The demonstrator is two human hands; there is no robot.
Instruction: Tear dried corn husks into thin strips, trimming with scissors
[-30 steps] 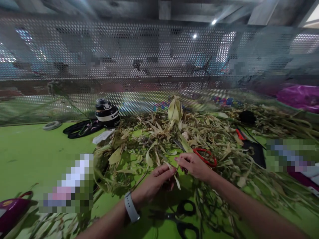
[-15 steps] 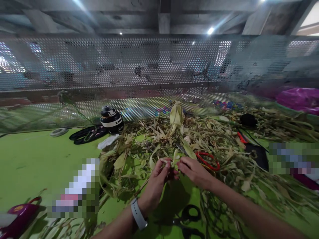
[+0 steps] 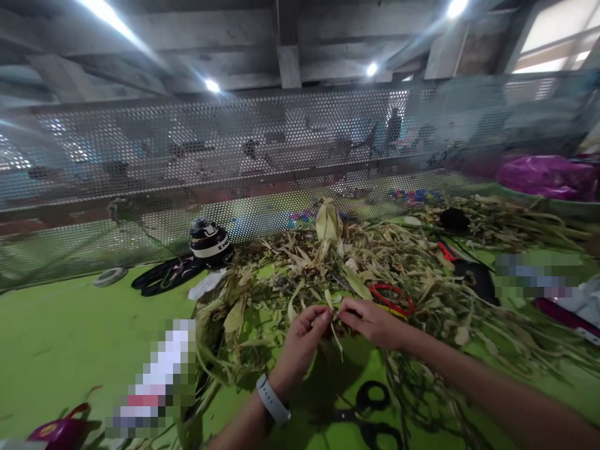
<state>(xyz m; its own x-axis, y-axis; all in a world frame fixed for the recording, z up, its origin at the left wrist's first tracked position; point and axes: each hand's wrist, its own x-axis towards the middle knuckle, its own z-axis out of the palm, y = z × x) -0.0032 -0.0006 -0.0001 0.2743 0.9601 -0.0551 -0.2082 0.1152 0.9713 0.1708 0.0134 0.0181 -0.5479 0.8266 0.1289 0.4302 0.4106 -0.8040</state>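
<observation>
My left hand (image 3: 300,344) and my right hand (image 3: 370,322) meet fingertip to fingertip over a green table (image 3: 60,337). Both pinch a thin dried leaf strip (image 3: 334,328) that hangs down between them. A grey watch band circles my left wrist. Right behind my hands lies a big pile of dried leaves (image 3: 356,269). Red-handled scissors (image 3: 392,299) lie in the pile just beyond my right hand. Black-handled scissors (image 3: 368,406) rest on the table below my forearms.
A perforated metal screen (image 3: 262,156) stands along the table's far edge. Near it sit a black-and-white bottle (image 3: 209,240), a black strap (image 3: 162,275) and a tape roll (image 3: 109,275). A purple object (image 3: 59,431) lies at front left, pink plastic (image 3: 546,175) at far right.
The camera has tilted upward, so more ceiling shows. My hands stay together at the leaf strip, my left hand now more upright with fingertips against my right.
</observation>
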